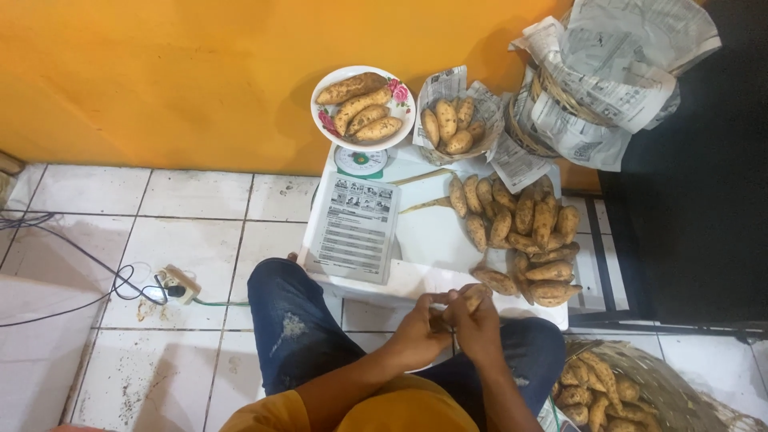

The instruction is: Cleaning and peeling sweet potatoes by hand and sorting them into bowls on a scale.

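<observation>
Both my hands meet over my lap, just below the white table's near edge (376,284). My left hand (418,326) and my right hand (478,322) are closed together on one small brown sweet potato (474,301), whose tip shows between the fingers. A pile of several sweet potatoes (524,232) lies on the table just beyond my right hand.
A floral plate (400,102) of sweet potatoes sits on a kitchen scale (361,161). A newspaper-lined bowl (454,124) holds more. A printed sheet (356,228) lies at table left. Newspaper-lined baskets stand at top right (596,88) and bottom right (640,384). A power strip (178,284) with cables lies on the tiled floor.
</observation>
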